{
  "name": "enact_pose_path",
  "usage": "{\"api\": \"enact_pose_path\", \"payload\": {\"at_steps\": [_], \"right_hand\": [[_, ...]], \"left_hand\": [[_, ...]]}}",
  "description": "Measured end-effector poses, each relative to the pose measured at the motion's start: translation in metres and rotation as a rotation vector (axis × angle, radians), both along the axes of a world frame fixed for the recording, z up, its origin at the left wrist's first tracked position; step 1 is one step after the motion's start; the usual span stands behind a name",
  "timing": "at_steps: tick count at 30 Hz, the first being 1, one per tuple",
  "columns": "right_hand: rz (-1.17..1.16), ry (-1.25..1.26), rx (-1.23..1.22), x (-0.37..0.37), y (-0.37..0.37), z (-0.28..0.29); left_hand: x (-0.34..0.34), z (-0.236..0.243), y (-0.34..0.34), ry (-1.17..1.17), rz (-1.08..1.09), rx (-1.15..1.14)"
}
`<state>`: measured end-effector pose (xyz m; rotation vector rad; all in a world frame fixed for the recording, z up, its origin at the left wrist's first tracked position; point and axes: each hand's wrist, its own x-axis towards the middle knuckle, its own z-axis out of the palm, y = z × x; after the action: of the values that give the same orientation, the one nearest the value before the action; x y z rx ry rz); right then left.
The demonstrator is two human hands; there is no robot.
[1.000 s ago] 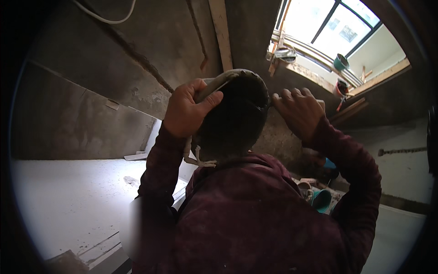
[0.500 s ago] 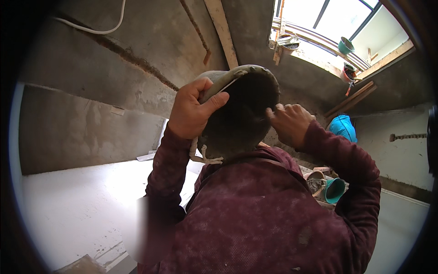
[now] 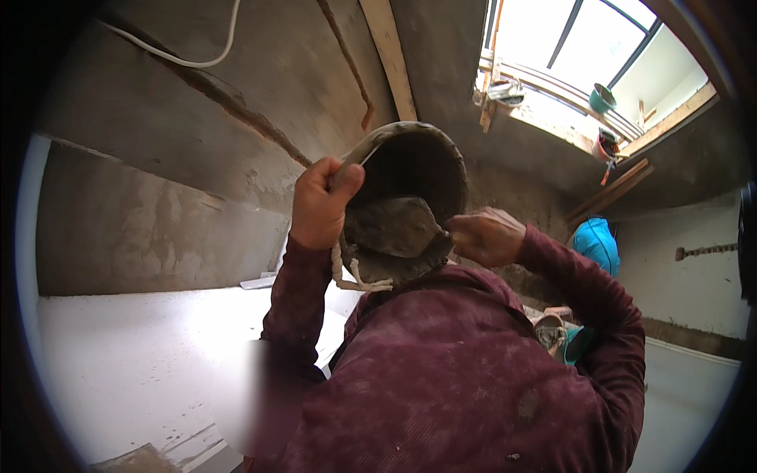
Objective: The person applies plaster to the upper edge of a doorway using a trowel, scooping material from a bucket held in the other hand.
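Between left fingers (image 3: 319, 173) and right fingers (image 3: 467, 226), a trowel (image 3: 396, 226) surfaces

Left fingers clamp the bucket (image 3: 430, 162) rim; right fingers grip the trowel. Unseen half a second ago, its blade now shows broadside inside the bucket's mouth, suggesting a scooping stroke well underway.

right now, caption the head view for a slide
Left grip on the rim of a grimy bucket; right grip on a trowel, blade inside.

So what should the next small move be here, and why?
Probably a light scrape of the trowel along the inside of the bucket: the right hand holds the trowel with its dirty blade at the bucket's open mouth, while the left hand grips the bucket's rim.
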<state>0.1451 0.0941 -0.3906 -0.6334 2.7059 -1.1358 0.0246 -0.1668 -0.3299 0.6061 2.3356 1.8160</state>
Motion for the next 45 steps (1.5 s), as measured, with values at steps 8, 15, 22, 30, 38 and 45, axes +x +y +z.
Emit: {"api": "enact_pose_path", "payload": {"at_steps": [8, 15, 22, 30, 38, 45], "right_hand": [[-0.083, 0.098, 0.204, 0.019, 0.045, 0.112], [-0.205, 0.385, 0.456, 0.081, 0.049, 0.282], [-0.364, 1.164, 0.855, 0.147, 0.017, 0.396], [-0.397, 1.068, 0.348, 0.157, 0.008, 0.473], [-0.569, 0.974, 0.599, 0.14, -0.03, 0.498], [-0.475, 0.853, 0.469, 0.132, -0.027, 0.507]], "left_hand": [[-0.02, 0.035, -0.042, -0.242, 0.144, 0.444], [-0.023, 0.117, -0.036, -0.005, 0.056, 0.446], [-0.025, 0.217, -0.029, 0.17, -0.133, 0.557], [-0.03, 0.275, -0.035, 0.776, -0.197, 0.362], [-0.031, 0.284, -0.041, 0.93, -0.25, 0.356], [-0.023, 0.312, -0.049, 1.357, -0.16, 0.179]]}}
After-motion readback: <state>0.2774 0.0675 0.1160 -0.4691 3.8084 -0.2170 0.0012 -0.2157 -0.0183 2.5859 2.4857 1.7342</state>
